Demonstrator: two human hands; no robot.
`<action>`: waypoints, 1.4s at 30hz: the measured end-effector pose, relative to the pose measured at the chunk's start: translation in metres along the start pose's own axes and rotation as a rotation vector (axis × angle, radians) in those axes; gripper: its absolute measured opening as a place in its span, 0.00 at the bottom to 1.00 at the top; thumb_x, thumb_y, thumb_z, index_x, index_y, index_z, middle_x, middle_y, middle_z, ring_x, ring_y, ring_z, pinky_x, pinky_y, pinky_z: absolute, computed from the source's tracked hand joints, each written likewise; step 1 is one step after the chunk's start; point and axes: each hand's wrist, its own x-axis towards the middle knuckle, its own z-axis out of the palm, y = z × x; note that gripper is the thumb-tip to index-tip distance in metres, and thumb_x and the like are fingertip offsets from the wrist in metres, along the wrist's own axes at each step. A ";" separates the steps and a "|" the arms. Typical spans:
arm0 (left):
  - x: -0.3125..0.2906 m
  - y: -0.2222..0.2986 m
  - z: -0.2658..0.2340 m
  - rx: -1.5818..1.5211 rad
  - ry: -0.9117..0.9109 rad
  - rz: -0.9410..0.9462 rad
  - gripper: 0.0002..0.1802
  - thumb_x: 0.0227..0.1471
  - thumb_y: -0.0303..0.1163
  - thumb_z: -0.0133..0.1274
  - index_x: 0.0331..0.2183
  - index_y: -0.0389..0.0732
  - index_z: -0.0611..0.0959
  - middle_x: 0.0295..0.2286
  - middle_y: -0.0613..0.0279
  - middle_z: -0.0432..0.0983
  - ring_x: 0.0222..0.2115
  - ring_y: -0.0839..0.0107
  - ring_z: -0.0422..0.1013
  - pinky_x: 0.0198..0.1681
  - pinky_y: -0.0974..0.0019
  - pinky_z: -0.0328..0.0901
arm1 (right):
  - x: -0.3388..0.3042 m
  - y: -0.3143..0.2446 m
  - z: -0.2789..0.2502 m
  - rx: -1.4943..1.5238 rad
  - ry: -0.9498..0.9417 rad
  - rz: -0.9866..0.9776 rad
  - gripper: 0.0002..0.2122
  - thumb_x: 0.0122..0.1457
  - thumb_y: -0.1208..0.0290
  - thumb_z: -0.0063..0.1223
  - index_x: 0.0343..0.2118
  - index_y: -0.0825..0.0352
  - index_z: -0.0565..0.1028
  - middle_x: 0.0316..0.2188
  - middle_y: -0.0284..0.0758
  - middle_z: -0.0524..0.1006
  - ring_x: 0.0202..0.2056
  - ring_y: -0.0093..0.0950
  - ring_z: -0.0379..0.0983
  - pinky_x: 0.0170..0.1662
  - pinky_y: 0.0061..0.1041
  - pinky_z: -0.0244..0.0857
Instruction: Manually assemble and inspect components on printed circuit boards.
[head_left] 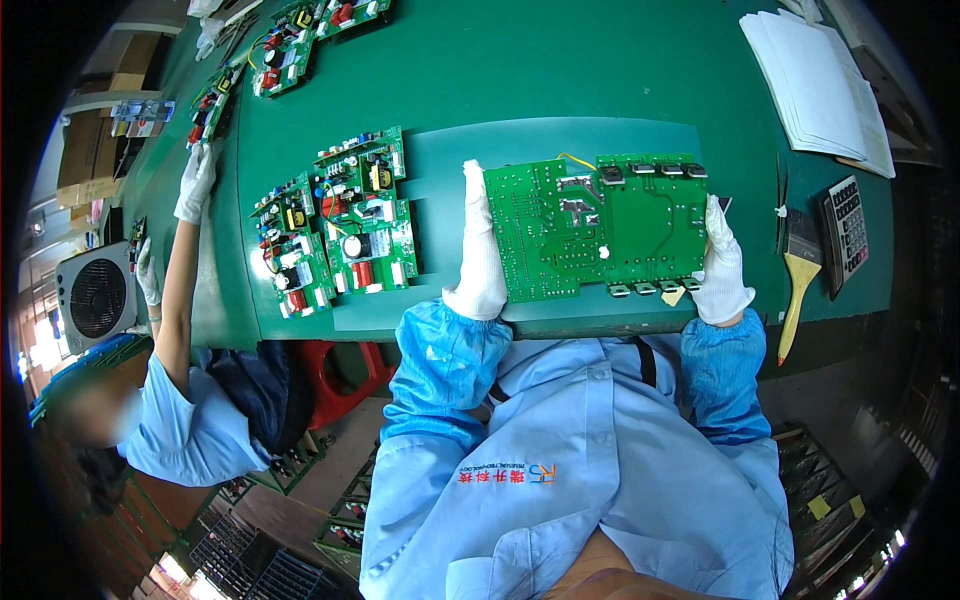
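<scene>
Between my gloved hands is a green circuit board (640,225), its solder side facing up. Black components line its far and near edges at the right, and a yellow wire sticks out at the far side. My left hand (480,250) grips the board's left edge, fingers pointing away from me. At the right edge, my right hand (723,265) holds the board with the fingers partly hidden. Left of my left hand lie populated circuit boards (372,235) with components facing up, next to another populated board (295,250).
At the right lie a yellow-handled brush (797,285), a calculator (847,235) and a stack of white papers (815,90). More boards (285,55) sit at the far left. A co-worker's gloved hand (196,185) touches a board there. A fan (97,297) stands beyond.
</scene>
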 end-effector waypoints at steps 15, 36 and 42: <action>-0.002 0.003 0.003 -0.017 0.029 -0.012 0.40 0.51 0.68 0.38 0.44 0.40 0.76 0.39 0.55 0.75 0.36 0.64 0.74 0.39 0.58 0.71 | 0.002 0.002 -0.016 0.012 -0.093 0.060 0.16 0.63 0.60 0.45 0.50 0.61 0.71 0.34 0.26 0.77 0.20 0.11 0.68 0.17 0.12 0.56; -0.004 0.004 0.004 0.019 0.083 -0.004 0.41 0.51 0.69 0.35 0.44 0.40 0.75 0.39 0.55 0.74 0.37 0.64 0.73 0.40 0.61 0.70 | 0.004 0.006 -0.026 -0.006 -0.233 0.049 0.17 0.63 0.58 0.44 0.49 0.64 0.70 0.32 0.27 0.77 0.16 0.10 0.64 0.14 0.11 0.51; -0.005 0.005 0.003 -0.029 0.079 0.002 0.36 0.52 0.66 0.39 0.39 0.41 0.78 0.35 0.56 0.76 0.32 0.65 0.75 0.36 0.61 0.72 | 0.000 0.005 -0.019 -0.034 -0.077 0.049 0.17 0.63 0.58 0.45 0.49 0.64 0.71 0.33 0.26 0.76 0.18 0.09 0.64 0.15 0.10 0.52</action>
